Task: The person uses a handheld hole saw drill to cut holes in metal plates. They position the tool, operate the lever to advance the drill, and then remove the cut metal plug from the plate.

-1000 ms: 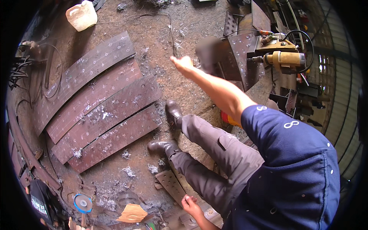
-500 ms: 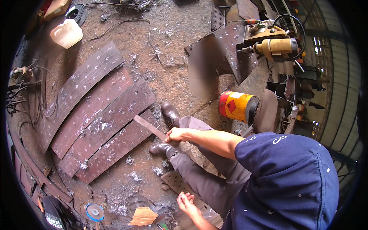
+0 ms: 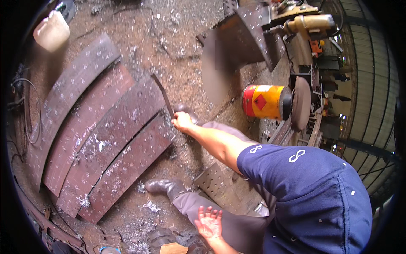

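Note:
My right hand point(image 3: 182, 122) is closed round the lower end of a narrow flat metal bar point(image 3: 163, 93). The bar slants up and away, its far end over the corner of a dark curved steel plate point(image 3: 146, 95). Several such plates lie fanned out side by side, marked with chalk circles and writing, with bits of metal swarf on them. Low in the picture, my left hand point(image 3: 209, 224) is held open above my thigh, palm showing, fingers spread and holding nothing.
A red and yellow can point(image 3: 264, 101) lies or stands at the right, beside a round brown disc point(image 3: 301, 103). Upright steel pieces point(image 3: 243, 38) and a yellow drilling machine point(image 3: 313, 24) are beyond. A perforated plate point(image 3: 215, 180) lies between my legs; a white jug point(image 3: 51, 31) stands far left.
My right hand has moved up and slightly left, and the bar has swung to point more steeply away. The left hand's curled fingers have spread. My left boot has shifted left and nearer.

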A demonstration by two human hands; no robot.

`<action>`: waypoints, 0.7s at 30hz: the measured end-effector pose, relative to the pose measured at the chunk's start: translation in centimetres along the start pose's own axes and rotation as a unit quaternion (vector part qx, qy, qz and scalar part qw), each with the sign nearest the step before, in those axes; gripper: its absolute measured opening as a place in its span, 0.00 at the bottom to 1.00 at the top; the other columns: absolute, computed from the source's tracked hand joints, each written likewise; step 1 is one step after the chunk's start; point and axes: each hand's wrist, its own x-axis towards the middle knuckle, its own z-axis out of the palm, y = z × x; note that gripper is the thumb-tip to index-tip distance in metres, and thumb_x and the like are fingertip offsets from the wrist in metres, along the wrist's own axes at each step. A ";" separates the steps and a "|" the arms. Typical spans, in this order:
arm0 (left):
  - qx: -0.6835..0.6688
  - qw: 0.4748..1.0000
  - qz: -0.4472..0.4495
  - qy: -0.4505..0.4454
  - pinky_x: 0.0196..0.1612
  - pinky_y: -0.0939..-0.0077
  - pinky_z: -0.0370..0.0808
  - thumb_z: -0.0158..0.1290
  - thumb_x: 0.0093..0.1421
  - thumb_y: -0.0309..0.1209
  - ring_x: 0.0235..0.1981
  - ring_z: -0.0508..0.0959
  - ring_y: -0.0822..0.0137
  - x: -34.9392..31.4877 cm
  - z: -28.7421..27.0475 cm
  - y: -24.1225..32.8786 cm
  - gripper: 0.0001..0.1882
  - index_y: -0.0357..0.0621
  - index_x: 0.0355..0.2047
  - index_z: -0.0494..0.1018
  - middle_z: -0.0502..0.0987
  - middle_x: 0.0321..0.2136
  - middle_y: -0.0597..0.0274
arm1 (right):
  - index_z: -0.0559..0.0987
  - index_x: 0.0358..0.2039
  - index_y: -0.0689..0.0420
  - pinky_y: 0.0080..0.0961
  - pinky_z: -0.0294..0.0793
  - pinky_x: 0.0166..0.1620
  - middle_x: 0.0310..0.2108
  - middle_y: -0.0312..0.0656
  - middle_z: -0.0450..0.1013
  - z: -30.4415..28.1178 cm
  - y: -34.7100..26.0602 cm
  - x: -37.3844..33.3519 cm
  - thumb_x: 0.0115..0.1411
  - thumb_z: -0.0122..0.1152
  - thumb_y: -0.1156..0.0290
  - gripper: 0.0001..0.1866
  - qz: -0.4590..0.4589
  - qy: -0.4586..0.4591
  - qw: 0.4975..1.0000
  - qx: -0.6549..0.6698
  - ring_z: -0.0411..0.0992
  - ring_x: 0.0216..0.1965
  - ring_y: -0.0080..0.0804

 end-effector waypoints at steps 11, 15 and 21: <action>-0.041 0.996 -0.032 -0.066 0.63 0.25 0.64 0.58 0.60 0.64 0.60 0.73 0.40 -3.1 -5.7 7.9 0.48 0.53 0.72 0.56 0.68 0.63 0.42 | 0.82 0.39 0.55 0.50 0.77 0.48 0.38 0.54 0.80 19.7 -5.6 -9.2 0.58 0.58 0.72 0.10 -0.271 -0.190 0.940 -0.087 0.79 0.43 0.57; -0.040 0.994 -0.031 -0.100 0.62 0.24 0.65 0.54 0.62 0.66 0.60 0.72 0.40 -4.0 -7.6 8.8 0.48 0.56 0.73 0.53 0.66 0.64 0.42 | 0.80 0.42 0.55 0.51 0.78 0.47 0.35 0.56 0.80 20.2 -7.9 -9.0 0.63 0.63 0.65 0.10 -0.106 0.047 0.992 0.040 0.79 0.42 0.59; -0.078 0.984 -0.041 -0.155 0.64 0.25 0.62 0.54 0.62 0.65 0.63 0.69 0.39 -4.5 -8.8 10.0 0.48 0.56 0.74 0.52 0.64 0.66 0.42 | 0.79 0.37 0.59 0.49 0.80 0.47 0.36 0.56 0.81 23.8 -12.5 -8.0 0.61 0.55 0.70 0.09 -0.091 -0.018 0.996 -0.010 0.80 0.42 0.59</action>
